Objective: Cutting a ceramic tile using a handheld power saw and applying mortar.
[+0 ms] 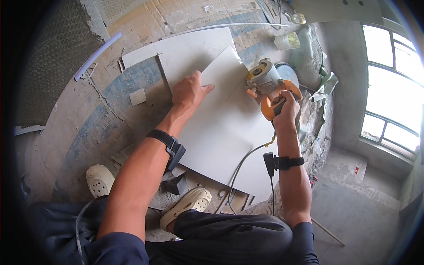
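Head view: a large white tile (225,128) lies flat on the dusty concrete floor (79,132), overlapping another white tile (190,48). No finished cut shows; the orange angle grinder (269,88) sits at the tile's far right edge, so the cutting looks barely begun. Left hand (189,90) presses flat, fingers spread, on the tile. Right hand (286,108) is clenched around the grinder's handle, its cable (240,165) trailing across the tile.

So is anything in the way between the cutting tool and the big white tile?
Nothing visible. The right hand grips the orange cutting tool right at the white tile's edge, and the left hand presses flat on the tile, off to the side.
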A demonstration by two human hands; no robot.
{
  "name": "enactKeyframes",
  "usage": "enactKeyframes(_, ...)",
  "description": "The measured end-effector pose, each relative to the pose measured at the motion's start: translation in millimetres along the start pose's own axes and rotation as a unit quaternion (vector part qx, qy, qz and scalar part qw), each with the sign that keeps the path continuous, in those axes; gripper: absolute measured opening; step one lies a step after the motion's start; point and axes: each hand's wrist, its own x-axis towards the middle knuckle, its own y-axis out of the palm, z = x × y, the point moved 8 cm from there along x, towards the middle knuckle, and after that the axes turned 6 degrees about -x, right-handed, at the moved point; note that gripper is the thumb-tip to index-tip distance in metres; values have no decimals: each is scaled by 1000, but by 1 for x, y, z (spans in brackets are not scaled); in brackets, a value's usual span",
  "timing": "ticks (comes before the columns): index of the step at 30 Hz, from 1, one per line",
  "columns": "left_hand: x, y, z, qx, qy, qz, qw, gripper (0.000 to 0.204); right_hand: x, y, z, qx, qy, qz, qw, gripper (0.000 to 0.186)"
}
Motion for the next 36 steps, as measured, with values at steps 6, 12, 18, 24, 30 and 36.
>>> enactKeyframes(6,1,1,3,-38,-15,-1,999,49,2,2,1,5,-3,8,1000,23)
enactKeyframes(12,1,3,5,-41,-15,4,999,49,0,6,2,6,-6,11,1000,15)
enactKeyframes(18,2,2,4,-33,-15,3,999,49,0,8,2,12,-6,18,1000,11)
enactKeyframes(24,1,0,1,-19,-2,-6,1000,47,5,6,-2,16,-8,21,1000,11)
enactKeyframes(30,2,2,4,-33,-11,-6,999,50,7,6,-5,16,-5,32,999,13)
enactKeyframes(36,1,1,5,-35,-11,-3,999,50,10,8,-8,9,1,35,999,13)
